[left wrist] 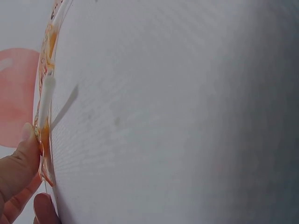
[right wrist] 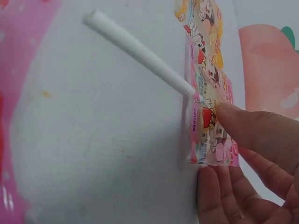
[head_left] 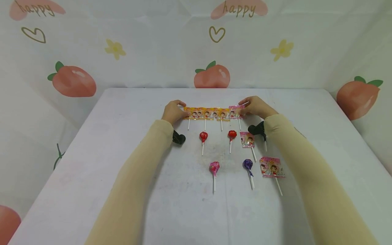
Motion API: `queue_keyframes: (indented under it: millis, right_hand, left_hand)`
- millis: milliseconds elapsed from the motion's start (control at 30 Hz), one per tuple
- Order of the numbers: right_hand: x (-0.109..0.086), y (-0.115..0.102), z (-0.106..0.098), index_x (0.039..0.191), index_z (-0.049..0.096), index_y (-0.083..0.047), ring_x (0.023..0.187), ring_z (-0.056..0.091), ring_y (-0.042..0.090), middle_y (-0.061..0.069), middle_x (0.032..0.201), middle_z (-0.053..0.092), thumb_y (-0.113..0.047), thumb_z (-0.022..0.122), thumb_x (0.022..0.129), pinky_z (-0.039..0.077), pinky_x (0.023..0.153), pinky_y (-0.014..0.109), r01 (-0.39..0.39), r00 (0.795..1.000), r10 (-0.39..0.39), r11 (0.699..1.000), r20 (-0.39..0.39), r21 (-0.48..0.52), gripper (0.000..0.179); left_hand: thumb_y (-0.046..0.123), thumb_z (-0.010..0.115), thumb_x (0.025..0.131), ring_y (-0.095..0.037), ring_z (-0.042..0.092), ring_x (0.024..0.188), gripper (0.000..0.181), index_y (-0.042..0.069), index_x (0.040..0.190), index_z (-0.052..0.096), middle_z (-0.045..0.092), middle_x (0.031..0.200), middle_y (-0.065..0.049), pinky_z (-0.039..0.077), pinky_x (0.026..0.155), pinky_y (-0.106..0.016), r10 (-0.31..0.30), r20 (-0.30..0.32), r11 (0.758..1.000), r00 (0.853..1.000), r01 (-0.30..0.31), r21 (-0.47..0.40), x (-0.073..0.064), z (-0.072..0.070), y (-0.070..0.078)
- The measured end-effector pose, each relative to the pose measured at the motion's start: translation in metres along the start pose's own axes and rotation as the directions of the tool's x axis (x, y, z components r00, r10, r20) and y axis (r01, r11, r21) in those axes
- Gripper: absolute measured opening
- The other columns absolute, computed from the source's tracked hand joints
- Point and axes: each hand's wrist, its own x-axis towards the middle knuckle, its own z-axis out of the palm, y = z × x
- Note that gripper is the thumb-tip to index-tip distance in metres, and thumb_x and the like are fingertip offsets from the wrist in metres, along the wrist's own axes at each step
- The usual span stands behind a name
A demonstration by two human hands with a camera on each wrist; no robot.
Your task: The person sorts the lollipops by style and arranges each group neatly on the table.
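Along the back of the table lies a row of flat-wrapped lollipops, yellow ones (head_left: pixel 207 114) followed by a pink one (head_left: pixel 234 112) at the right end, sticks toward me. At the left end, my left hand (head_left: pixel 174 111) pinches the outermost yellow-wrapped lollipop (left wrist: pixel 45 133), thumb on the wrapper. My right hand (head_left: pixel 255 107) pinches the pink-wrapped lollipop (right wrist: pixel 205 121), its thumb on the wrapper and other fingers bent by the outer edge. The wrappers lie side by side or slightly overlapped; exact contact between them cannot be told.
In front of the row lie two red ball lollipops (head_left: pixel 203 136), a pink one (head_left: pixel 214 167) and a purple one (head_left: pixel 248 164). Two pink-wrapped flat lollipops (head_left: pixel 247 140) lie by the right sleeve, with another stick partly hidden under the black wrist camera (head_left: pixel 257 129).
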Motion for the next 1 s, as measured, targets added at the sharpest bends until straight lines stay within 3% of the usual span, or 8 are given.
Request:
queue_keyframes:
  millis: [800,1000]
  right_hand:
    - [-0.0027,0.0002,-0.0025,0.129,0.056,0.001,0.087,0.047,0.017,0.007,0.106,0.056,-0.017,0.069,0.090,0.038,0.079,0.029,-0.009,1.000,0.009,1.000,0.013,-0.019,0.045]
    - [-0.0024,0.0000,-0.0031,0.130,0.056,0.000,0.091,0.046,0.020,0.009,0.109,0.055,-0.019,0.069,0.090,0.039,0.081,0.029,-0.015,1.000,0.015,1.000,0.026,-0.017,0.046]
  left_hand:
    - [0.028,0.076,0.084,-0.028,0.034,0.141,0.046,0.012,0.125,0.062,0.044,0.148,-0.012,0.028,0.116,-0.041,-0.014,-0.003,1.000,1.000,0.014,-0.010,-0.0003,-0.0001,0.0012]
    - [0.029,0.076,0.085,-0.028,0.035,0.141,0.046,0.012,0.125,0.061,0.045,0.148,-0.012,0.028,0.116,-0.041,-0.008,-0.001,1.000,1.000,0.008,0.006,0.0005,-0.0004,0.0011]
